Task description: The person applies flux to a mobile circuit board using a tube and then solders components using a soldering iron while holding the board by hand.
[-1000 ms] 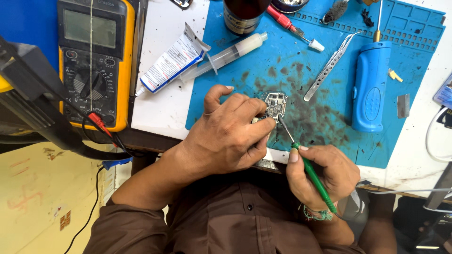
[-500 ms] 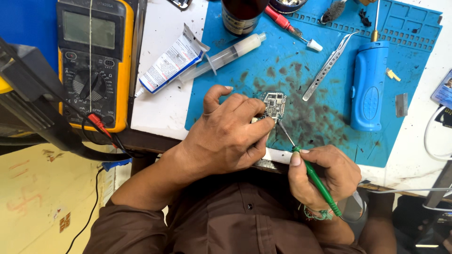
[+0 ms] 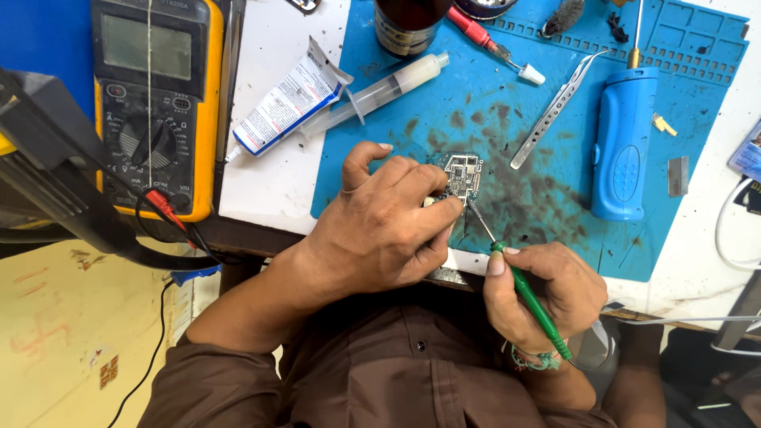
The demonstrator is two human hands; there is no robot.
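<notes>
Circuit board [image 3: 463,176] — small, bare, studded with tiny parts — lying on the stained blue work mat [image 3: 697,230] just right of frame centre. Left hand [image 3: 380,222] curled over it from the lower left, fingertips [image 3: 445,208] pinching the board's near edge, thumb lifted toward the upper left. Right hand [image 3: 547,293] at lower right, closed in a pen grip round a green-handled screwdriver [image 3: 529,297], thin metal tip angled up-left and meeting the board's lower right corner.

Above the board on the mat: a plastic syringe [image 3: 380,91] lying slantwise, half off the mat's left edge; a dark jar [image 3: 408,24] at the top edge; a red-handled tool [image 3: 487,40] beside it; metal tweezers [image 3: 555,111] slanting down toward centre; a blue handheld tool [image 3: 626,143] upright at the right. White tube [image 3: 285,99] on the white tabletop just left of the syringe, touching it. Yellow multimeter [image 3: 154,103] at upper left, red probe lead [image 3: 162,206] plugged in at its bottom. Brown shirt [image 3: 380,372] filling the lower middle of the frame.
</notes>
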